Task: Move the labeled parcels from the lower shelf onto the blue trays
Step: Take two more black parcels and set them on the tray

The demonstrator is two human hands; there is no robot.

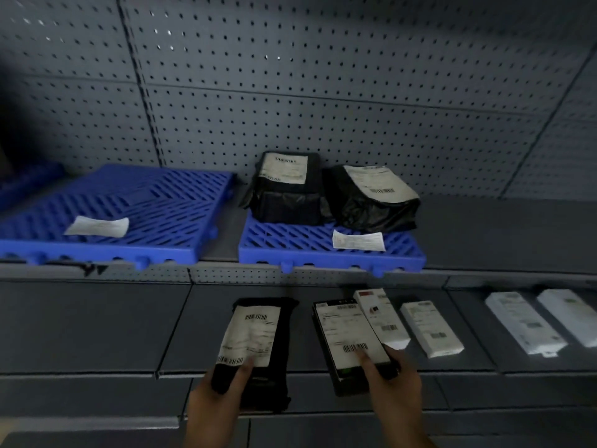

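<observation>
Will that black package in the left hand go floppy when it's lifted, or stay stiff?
Probably a bit floppy: the black package looks wrapped in soft, rumpled plastic. It's flat and long, so it likely won't roll. The left hand grips only its near end, so the far end may droop. The right hand holds a second parcel.

The left hand (pixel 213 404) and right hand (pixel 399 384) are bare, with bare forearms (pixel 416 431).

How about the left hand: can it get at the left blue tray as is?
Probably yes. The left hand grips a black labeled parcel on the lower shelf; the left blue tray sits one shelf up, to the left, bearing only a paper slip. Nothing visible stands between them.
</observation>
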